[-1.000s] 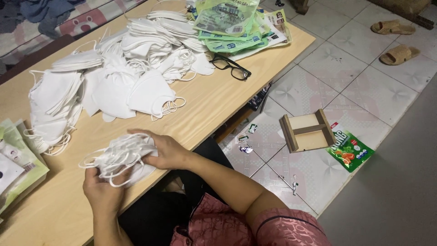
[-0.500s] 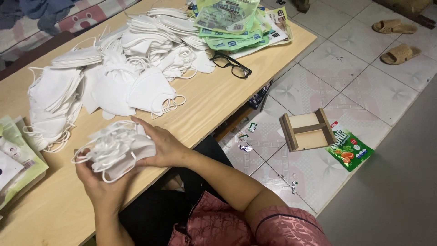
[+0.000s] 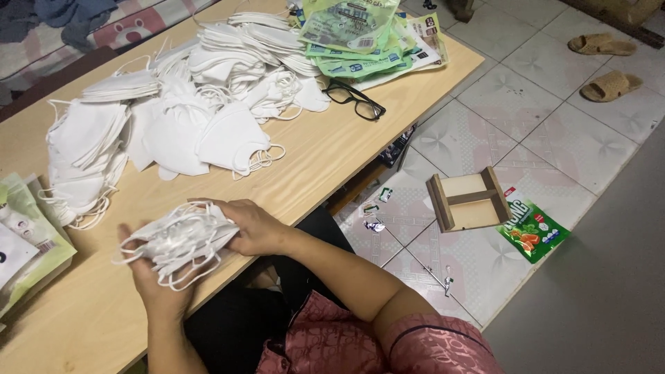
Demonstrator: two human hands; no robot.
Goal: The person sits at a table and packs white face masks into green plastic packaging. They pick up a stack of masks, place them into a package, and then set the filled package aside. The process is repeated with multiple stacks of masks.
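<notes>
Left hand [image 3: 156, 284] cupping stack of white face masks [image 3: 181, 239] from beneath, right hand [image 3: 258, 227] pressing stack's far side, squaring edges; loose mask pile [image 3: 187, 118] lying beyond stack on tabletop [image 3: 312, 159].

- We see a stack of white masks [image 3: 181, 239] of soft, matt cloth-like fabric with thin elastic loops.
- The table [image 3: 332, 159] is pale wood, smooth, with a faint sheen.
- The packets [image 3: 353, 34] look like glossy green plastic film.
- The glasses [image 3: 355, 100] have shiny black plastic frames.
- The floor tiles [image 3: 554, 138] are glazed and smooth.
</notes>
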